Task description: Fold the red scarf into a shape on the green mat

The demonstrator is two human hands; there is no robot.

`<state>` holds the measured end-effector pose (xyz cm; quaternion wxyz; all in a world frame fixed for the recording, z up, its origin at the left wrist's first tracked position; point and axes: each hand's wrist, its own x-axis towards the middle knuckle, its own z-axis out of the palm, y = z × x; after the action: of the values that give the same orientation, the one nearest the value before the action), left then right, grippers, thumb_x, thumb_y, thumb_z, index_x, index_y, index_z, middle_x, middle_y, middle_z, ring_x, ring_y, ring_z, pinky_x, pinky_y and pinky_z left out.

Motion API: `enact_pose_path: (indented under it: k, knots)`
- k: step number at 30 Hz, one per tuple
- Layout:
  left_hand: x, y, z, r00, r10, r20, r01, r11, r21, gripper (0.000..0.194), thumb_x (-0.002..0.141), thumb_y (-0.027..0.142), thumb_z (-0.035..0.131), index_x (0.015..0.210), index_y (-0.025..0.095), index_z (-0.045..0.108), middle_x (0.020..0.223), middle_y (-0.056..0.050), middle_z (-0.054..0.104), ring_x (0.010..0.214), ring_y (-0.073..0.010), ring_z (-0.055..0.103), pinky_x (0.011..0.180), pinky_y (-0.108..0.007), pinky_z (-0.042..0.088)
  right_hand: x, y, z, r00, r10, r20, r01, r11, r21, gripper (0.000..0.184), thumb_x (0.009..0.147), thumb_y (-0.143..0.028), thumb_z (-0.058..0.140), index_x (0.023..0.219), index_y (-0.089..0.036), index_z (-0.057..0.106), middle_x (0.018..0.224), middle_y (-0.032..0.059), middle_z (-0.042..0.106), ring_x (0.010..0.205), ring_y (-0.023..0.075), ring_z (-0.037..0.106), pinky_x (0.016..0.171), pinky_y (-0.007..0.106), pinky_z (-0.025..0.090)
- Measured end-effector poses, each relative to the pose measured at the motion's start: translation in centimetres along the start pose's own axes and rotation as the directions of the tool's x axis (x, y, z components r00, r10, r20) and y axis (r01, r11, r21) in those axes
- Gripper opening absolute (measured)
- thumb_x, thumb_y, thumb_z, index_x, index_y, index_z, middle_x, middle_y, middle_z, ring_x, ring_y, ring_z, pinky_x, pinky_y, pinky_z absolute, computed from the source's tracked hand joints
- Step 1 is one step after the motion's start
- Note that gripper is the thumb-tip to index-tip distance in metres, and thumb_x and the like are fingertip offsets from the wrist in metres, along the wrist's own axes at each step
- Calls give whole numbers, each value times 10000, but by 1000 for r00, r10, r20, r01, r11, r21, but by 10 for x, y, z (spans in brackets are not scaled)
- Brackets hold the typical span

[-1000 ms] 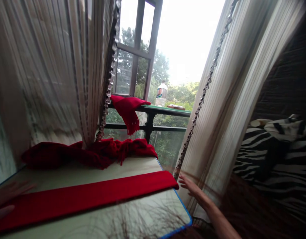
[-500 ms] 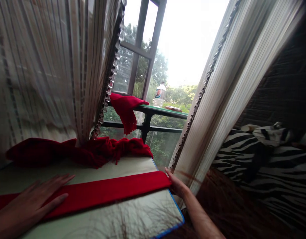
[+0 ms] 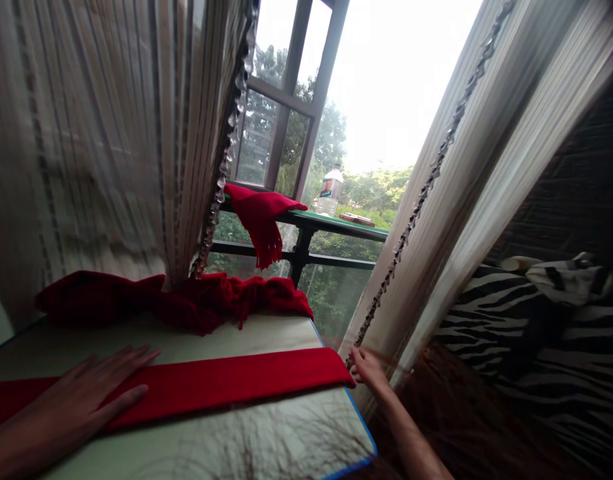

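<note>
A long red scarf (image 3: 226,383), folded into a flat narrow band, lies across a pale green tabletop (image 3: 286,427) with a blue edge. My left hand (image 3: 86,393) rests flat on the scarf's left part, fingers stretched out. Just beyond the table's right edge is my right hand (image 3: 369,368), beside the scarf's end, with loosely bent fingers and nothing seen in them. The scarf's end droops slightly over that edge. Behind the band, a crumpled red fringed cloth (image 3: 226,303) is heaped along the far side of the table.
Sheer curtains with beaded trim hang left (image 3: 116,147) and right (image 3: 436,200). Beyond the table, a green-topped railing (image 3: 316,223) carries another red fringed cloth (image 3: 261,220), a plastic bottle (image 3: 330,190) and a small flat item (image 3: 356,219). Zebra-striped fabric (image 3: 526,333) lies at right.
My right hand has drawn away from the scarf's end, slightly to the right, its fingers now more bent. The left hand stays flat on the scarf. The view has shifted a little.
</note>
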<state>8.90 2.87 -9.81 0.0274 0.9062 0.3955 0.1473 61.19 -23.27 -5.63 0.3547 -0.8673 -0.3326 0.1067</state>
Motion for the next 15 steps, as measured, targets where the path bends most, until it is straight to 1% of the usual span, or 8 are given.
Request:
enact_pose_path:
  k: [1,2,4,6,7,9,12,15]
  knots:
    - [-1,1,-1,1000,4,20,-4,1000,-2,577,973,600,376,1533,480,305,1577,114,358,1479,-264,341,1219,-514,195,-3,-10,0,998,-69,-11,69,997,-37,465,1039,-368,317,1069,-126,713,1016,147,743,936,219,707,846,341,551]
    - [-1,2,-2,999,6,43,-6,1000,-8,573,983,593,370,1539,478,289,1588,111,338,1489,-265,320,1223,-528,171,-9,-22,2,989,-148,-14,147,987,-72,473,1027,-351,312,1158,-125,706,1204,180,706,1147,241,652,971,333,506]
    - [-2,5,-5,997,-5,83,6,1000,-11,576,985,603,369,1541,482,273,1598,113,310,1501,-269,290,1227,-547,138,-25,-48,10,952,-306,12,305,944,-126,470,1005,-366,372,1355,-172,620,1519,141,506,1439,237,410,1174,326,326]
    - [-4,10,-9,994,-22,110,21,1000,6,590,985,608,357,1549,464,263,1608,108,287,1510,-266,267,1232,-541,120,-47,-72,26,895,-436,96,446,881,-158,507,980,-459,463,1462,-309,511,1627,32,360,1515,228,268,1257,403,162]
    - [-4,13,-12,992,-27,125,25,1000,15,597,988,601,345,1557,446,254,1613,102,274,1515,-261,253,1235,-537,112,-58,-81,34,855,-494,158,517,838,-177,540,972,-503,482,1489,-349,462,1644,9,318,1532,238,220,1268,458,107]
    - [-5,22,-21,988,-33,150,28,999,32,610,993,583,325,1571,405,238,1624,83,247,1525,-258,223,1238,-533,97,-75,-93,50,797,-532,287,599,758,-259,578,995,-547,412,1530,-329,394,1651,37,281,1540,271,183,1257,551,105]
    - [-9,35,-37,981,-43,191,31,998,63,623,975,598,345,1561,404,259,1629,74,223,1530,-286,199,1233,-564,78,-87,-96,64,790,-503,351,605,733,-312,604,1010,-574,331,1547,-299,367,1642,65,283,1538,283,184,1250,576,131]
    - [-16,37,-46,983,-18,181,8,998,58,625,963,633,370,1545,449,239,1631,79,191,1528,-311,193,1221,-606,53,-82,-94,63,795,-497,348,600,730,-327,631,997,-607,329,1561,-324,322,1655,29,227,1546,281,136,1247,606,103]
